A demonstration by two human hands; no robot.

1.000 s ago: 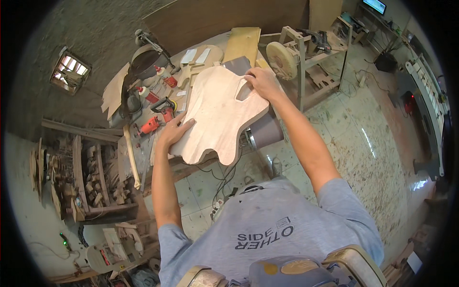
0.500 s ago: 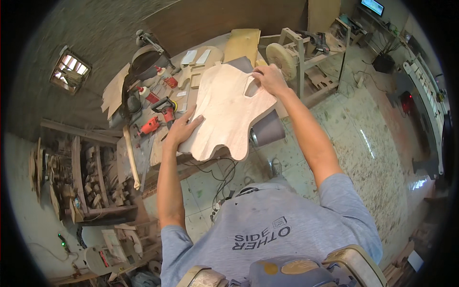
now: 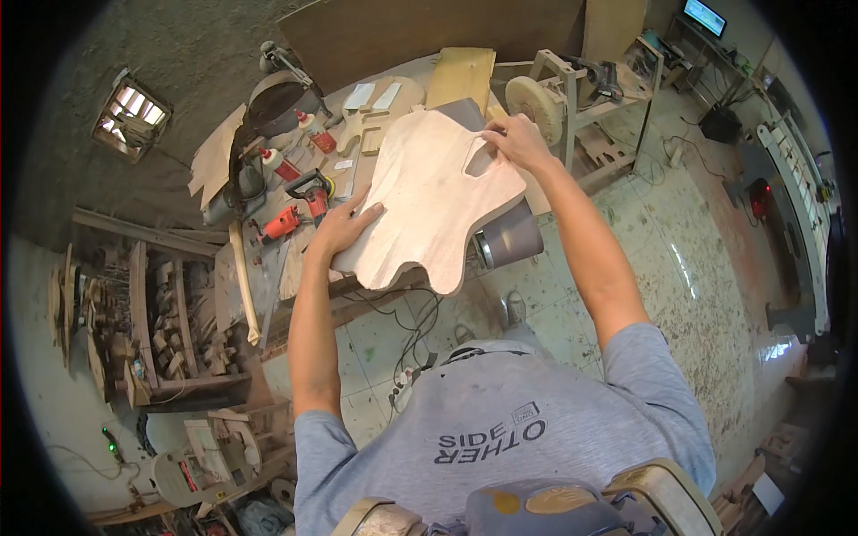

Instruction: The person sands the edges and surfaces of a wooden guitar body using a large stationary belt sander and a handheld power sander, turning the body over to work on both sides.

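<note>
A pale, wavy-edged wooden board (image 3: 420, 201) with an angular cutout near its upper right lies tilted across a grey cylindrical drum (image 3: 511, 238), which shows below its right edge. My left hand (image 3: 349, 223) grips the board's left edge, thumb on its face. My right hand (image 3: 512, 134) grips the upper right edge by the cutout, fingers curled. Just left of the board on the bench (image 3: 295, 259) are a red power tool (image 3: 279, 223), a red and black tool (image 3: 315, 201) and two glue bottles (image 3: 313, 132) (image 3: 279, 166).
A wooden stand with a round wheel (image 3: 527, 112) is behind the right hand. A rack of wood offcuts (image 3: 170, 330) stands at the left. A long machine (image 3: 800, 223) and a monitor (image 3: 704, 18) are at the right. Cables (image 3: 416, 330) lie on the floor below the bench.
Both my hands and the board have shifted up and to the right in the picture. The grip on the board looks much the same.
</note>
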